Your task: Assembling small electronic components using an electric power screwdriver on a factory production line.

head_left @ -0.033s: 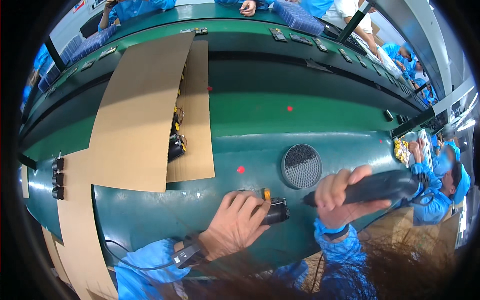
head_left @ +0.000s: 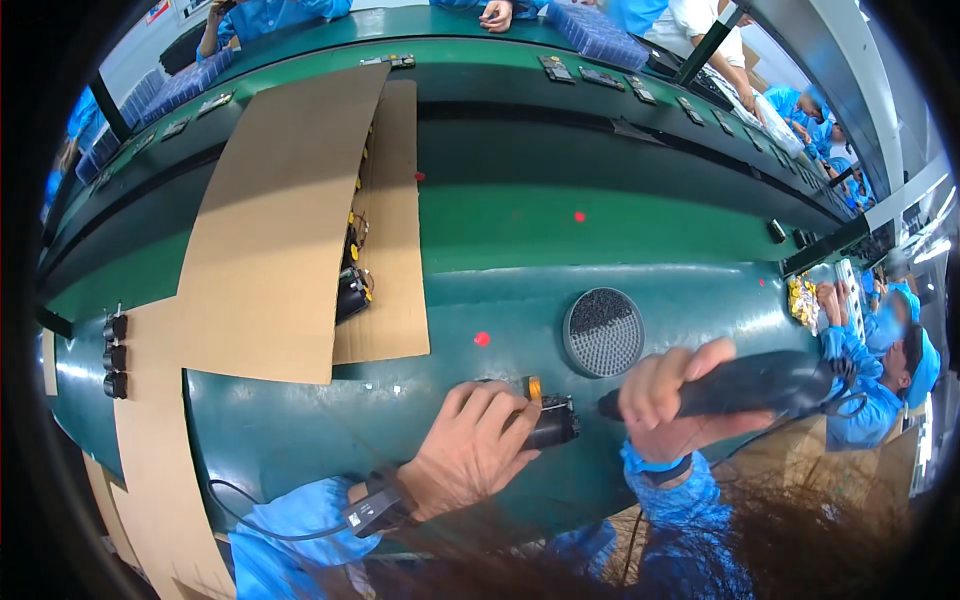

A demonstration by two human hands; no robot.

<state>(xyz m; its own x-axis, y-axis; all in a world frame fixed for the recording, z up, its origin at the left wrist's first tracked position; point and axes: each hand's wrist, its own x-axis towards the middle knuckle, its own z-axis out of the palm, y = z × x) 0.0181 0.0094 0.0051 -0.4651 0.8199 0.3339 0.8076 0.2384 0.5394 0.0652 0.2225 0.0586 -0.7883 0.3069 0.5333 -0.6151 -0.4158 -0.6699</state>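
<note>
On the green bench mat, my left hand point(head_left: 475, 440) holds down a small black device point(head_left: 553, 424) with a yellow-orange round part point(head_left: 533, 388) at its top. My fingers wrap over its left side and hide much of it. To the right, my right hand point(head_left: 665, 395) grips a black electric screwdriver point(head_left: 755, 382), tilted so its tip point(head_left: 610, 404) points left at the device, a small gap apart. A round dish point(head_left: 603, 333) of small dark screws stands just beyond, its near half showing a grid of holes.
Cardboard sheets point(head_left: 270, 230) lie at left, with more black devices point(head_left: 352, 292) between them. Several black parts point(head_left: 116, 357) stand at far left. Circuit boards point(head_left: 600, 78) lie along the far belt. Co-workers in blue sit behind and at right, near yellow parts point(head_left: 803, 300).
My right hand and the screwdriver have shifted slightly left, bringing the tip a little nearer to the device. The left hand and the device have stayed put.
</note>
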